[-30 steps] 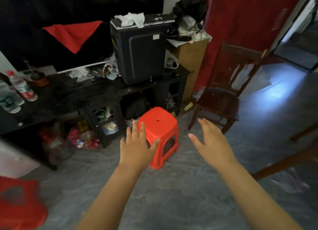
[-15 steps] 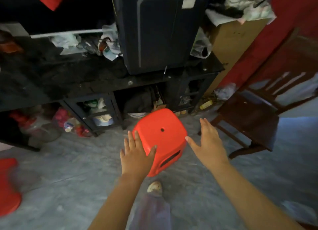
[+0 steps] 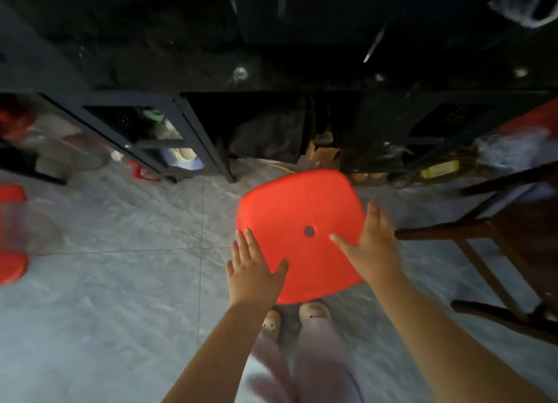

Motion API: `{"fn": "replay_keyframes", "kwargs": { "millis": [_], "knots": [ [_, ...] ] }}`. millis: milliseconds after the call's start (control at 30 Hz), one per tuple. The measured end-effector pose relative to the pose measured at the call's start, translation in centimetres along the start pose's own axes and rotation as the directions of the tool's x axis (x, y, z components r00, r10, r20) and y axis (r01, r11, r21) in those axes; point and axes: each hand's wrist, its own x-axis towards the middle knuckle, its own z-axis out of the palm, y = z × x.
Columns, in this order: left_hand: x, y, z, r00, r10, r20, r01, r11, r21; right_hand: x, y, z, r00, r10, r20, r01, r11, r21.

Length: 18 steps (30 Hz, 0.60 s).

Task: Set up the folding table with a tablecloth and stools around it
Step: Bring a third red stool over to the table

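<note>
Two red plastic stools are in view. One square-topped red plastic stool [image 3: 297, 221], seen from above with a single round hole in its seat, sits near the centre, just in front of the one long black low cabinet [image 3: 271, 76] that runs across the far side. The other red plastic stool [image 3: 10, 236] is blurred at the far left edge, well apart from the first. One dark wooden chair [image 3: 498, 251] stands to the right on the grey tiled floor [image 3: 120, 297]. Two pale slippers [image 3: 314, 310] show just below the near edge of the seat. Both arms reach forward. The left hand [image 3: 253, 269] lies on the seat's near-left corner, fingers straight, thumb spread across the top. The right hand [image 3: 371, 245] lies against the right edge, fingers straight along it, thumb laid toward the hole. Neither hand curls round the stool; both press it flat.
</note>
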Motion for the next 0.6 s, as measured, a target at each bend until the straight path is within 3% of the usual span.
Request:
{"fn": "replay_keyframes", "kwargs": {
  "millis": [267,400,600],
  "knots": [
    [4.9,0.3,5.1,0.97,-0.241,0.012,0.241,0.966,-0.092,5.6,4.4,4.9,0.995,0.048,0.083,-0.054,0.996,0.076],
    [5.3,0.3,5.6,0.967,-0.248,0.051,0.247,0.883,-0.398,7.0,5.4,5.2,0.984,0.077,0.162,-0.113,0.968,0.224],
    [3.8,0.7,2.9,0.954,-0.294,0.06,0.288,0.842,-0.455,6.0,4.3,2.8,0.982,0.017,0.186,-0.064,0.966,0.249]
  ]
}}
